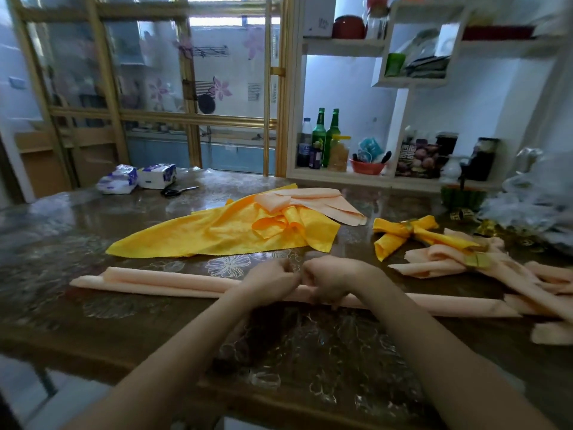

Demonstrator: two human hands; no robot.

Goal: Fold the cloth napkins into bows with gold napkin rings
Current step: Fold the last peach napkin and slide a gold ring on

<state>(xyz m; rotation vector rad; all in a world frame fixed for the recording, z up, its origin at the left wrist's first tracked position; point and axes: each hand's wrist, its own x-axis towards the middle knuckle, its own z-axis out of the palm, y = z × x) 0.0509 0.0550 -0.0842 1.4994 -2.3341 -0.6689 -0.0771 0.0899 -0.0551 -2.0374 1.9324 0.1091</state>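
Note:
A peach napkin [161,282], folded into a long narrow band, lies across the table in front of me. My left hand [269,282] and my right hand [329,282] sit side by side at its middle, fingers curled and pinching the cloth. A yellow bow [403,232] with a gold ring [409,226] lies at the right. Beside it lies a peach bow [440,259] with a gold ring [477,259]. Loose gold rings [462,215] lie further right.
Unfolded yellow napkins [217,234] and peach napkins [322,201] are heaped behind my hands. More peach cloth [545,283] lies at the right edge, by a crumpled plastic bag [536,200]. Scissors [178,190] and tissue packs [136,178] lie far left. Shelves with bottles [325,138] stand behind.

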